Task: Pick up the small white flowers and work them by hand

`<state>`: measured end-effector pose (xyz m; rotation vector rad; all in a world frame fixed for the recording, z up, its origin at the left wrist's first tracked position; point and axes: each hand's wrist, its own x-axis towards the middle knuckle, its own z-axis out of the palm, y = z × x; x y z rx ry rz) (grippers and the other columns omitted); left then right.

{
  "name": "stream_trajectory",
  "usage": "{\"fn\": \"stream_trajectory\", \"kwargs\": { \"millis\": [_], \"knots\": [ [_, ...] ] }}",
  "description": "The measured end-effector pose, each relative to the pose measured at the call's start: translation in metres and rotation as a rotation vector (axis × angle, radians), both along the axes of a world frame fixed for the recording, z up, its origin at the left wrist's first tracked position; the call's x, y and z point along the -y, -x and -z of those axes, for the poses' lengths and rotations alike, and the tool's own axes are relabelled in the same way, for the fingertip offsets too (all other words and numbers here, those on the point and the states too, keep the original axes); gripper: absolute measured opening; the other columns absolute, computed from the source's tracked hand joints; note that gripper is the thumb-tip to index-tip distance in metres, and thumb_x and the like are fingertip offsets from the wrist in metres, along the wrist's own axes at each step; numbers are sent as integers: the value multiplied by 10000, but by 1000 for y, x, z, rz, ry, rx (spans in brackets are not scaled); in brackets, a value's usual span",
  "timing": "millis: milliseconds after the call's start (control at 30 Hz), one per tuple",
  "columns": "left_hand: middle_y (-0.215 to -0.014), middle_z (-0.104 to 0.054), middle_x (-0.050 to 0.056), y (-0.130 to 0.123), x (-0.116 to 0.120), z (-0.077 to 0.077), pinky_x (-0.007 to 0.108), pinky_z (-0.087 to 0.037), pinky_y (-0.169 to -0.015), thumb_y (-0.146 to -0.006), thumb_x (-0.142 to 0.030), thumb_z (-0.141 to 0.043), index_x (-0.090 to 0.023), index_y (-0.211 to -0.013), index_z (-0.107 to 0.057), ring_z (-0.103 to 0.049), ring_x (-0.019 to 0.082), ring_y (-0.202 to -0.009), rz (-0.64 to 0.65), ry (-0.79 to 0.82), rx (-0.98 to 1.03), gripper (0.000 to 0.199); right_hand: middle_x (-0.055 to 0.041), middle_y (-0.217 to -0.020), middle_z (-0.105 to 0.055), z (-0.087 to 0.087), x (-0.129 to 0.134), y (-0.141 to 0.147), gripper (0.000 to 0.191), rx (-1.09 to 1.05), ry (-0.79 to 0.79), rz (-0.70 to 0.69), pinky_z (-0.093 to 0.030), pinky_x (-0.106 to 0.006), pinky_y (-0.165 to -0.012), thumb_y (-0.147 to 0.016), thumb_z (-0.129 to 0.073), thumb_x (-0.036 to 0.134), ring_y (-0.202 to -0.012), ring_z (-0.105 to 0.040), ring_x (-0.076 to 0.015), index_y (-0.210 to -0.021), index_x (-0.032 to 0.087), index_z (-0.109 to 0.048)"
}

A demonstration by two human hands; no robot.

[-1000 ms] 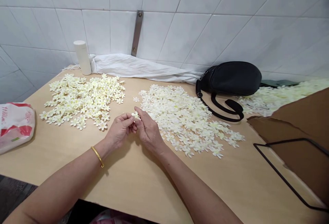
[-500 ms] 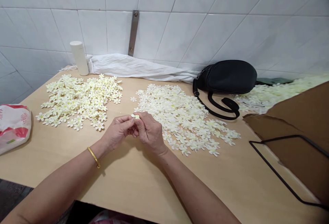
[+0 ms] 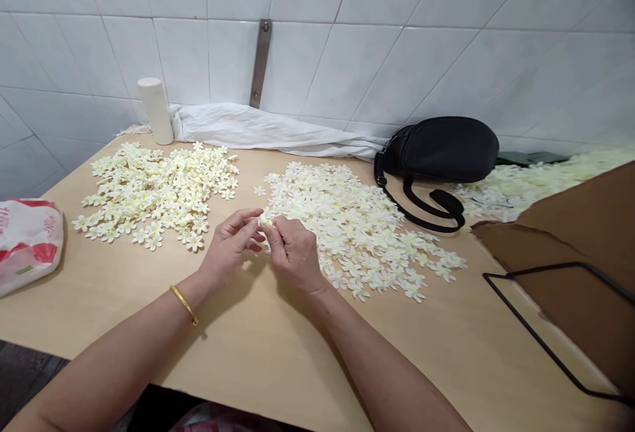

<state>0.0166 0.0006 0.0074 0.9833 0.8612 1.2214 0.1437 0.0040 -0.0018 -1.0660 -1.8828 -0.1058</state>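
Observation:
A small pale flower (image 3: 266,217) is between my hands, in front of the gap between two flower piles. My right hand (image 3: 296,250) pinches it between thumb and curled fingers. My left hand (image 3: 233,240) has its thumb and fingertips at the flower's left side, the other fingers loosely curled; its wrist wears a gold bangle. Left of the hands lies a pile of cream-yellow flowers (image 3: 163,187). A wider pile of whiter flowers (image 3: 347,220) spreads to the right, partly behind my right hand.
A white bottle (image 3: 155,111) and a white cloth (image 3: 268,129) stand along the tiled wall. At the right are a black bag (image 3: 446,147) with its strap, more flowers (image 3: 546,184), brown cardboard (image 3: 570,233) and a black wire frame (image 3: 526,323). A red-white packet (image 3: 30,243) lies left.
The fingers of my left hand have loosened and lifted a little around the flower. My right hand keeps its pinch. The view has shifted very slightly.

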Motion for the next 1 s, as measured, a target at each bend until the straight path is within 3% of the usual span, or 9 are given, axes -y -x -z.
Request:
{"fn": "stream_trajectory", "kwargs": {
  "millis": [133, 233, 433, 600, 767, 1000],
  "knots": [
    [-762, -628, 14, 0, 0, 0, 223, -463, -627, -702, -312, -622, -186, -993, -653, -549, 86, -637, -37, -131, -178, 318, 39, -491, -404, 2, -1, 0, 295, -15, -17, 20, -296, -247, -535, -872, -406, 211, -475, -364, -117, -584, 215, -340],
    [-795, -637, 18, -1, -1, 1, 236, -471, -653, -700, -286, -617, -177, -947, -676, -553, 92, -649, -55, -169, -199, 277, 27, -516, -439, 4, -1, 1, 284, -19, -8, 18, -303, -251, -548, -876, -388, 198, -503, -393, -125, -595, 217, -354],
    [-789, -645, 33, -7, 0, 4, 290, -475, -742, -663, -269, -650, -146, -895, -688, -576, 126, -728, -10, -90, -64, 266, 12, -525, -454, 9, -6, -2, 300, 93, -84, 49, -307, -272, -597, -889, -357, 211, -513, -382, -134, -590, 215, -375],
    [-768, -627, 36, -7, -2, 2, 267, -470, -687, -707, -341, -617, -144, -901, -661, -581, 119, -712, 115, 56, 113, 280, 1, -531, -483, 9, -10, -6, 280, 235, -201, 118, -282, -285, -614, -882, -383, 223, -525, -390, -137, -607, 198, -427],
    [-652, -598, 16, -2, -6, 3, 250, -442, -608, -657, -342, -668, -124, -883, -636, -537, 98, -570, 71, 7, -106, 316, -1, -517, -490, 14, -13, -5, 267, 326, -206, 82, -299, -293, -652, -859, -367, 168, -505, -382, -138, -605, 192, -448],
    [-654, -584, 24, 0, -6, 0, 223, -395, -575, -679, -379, -636, -120, -846, -629, -502, 93, -576, 134, -138, -222, 309, 2, -523, -495, 16, -11, -4, 223, 202, -105, -12, -324, -277, -601, -782, -376, 88, -501, -391, -144, -597, 211, -404]
  ]
}}
